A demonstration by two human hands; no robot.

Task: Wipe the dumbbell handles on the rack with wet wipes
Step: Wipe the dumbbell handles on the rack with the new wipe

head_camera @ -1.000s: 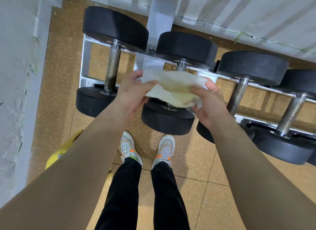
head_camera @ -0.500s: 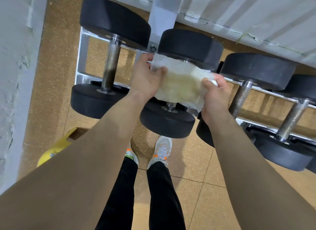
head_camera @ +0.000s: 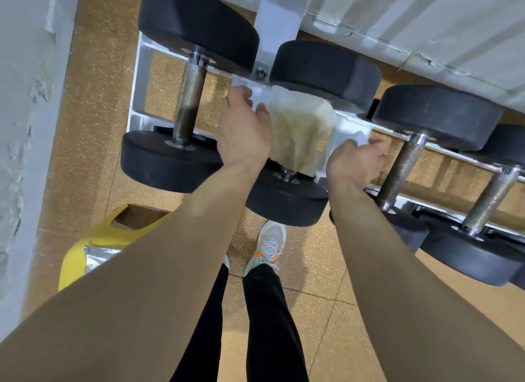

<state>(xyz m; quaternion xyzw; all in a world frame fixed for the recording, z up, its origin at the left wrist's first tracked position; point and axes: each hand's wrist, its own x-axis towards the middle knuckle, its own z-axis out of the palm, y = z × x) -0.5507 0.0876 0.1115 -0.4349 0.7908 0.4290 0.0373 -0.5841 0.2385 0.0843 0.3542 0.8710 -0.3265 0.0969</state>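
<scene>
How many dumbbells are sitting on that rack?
4 dumbbells: the far-left dumbbell, the middle dumbbell under the wipe, the third dumbbell right of it, and the right-edge dumbbell. More may sit beyond the frame.

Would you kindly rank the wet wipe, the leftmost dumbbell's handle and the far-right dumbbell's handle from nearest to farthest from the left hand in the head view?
1. wet wipe: held by the left hand, just right of it.
2. leftmost dumbbell's handle: bare, to its left.
3. far-right dumbbell's handle: beyond the right hand.
</scene>
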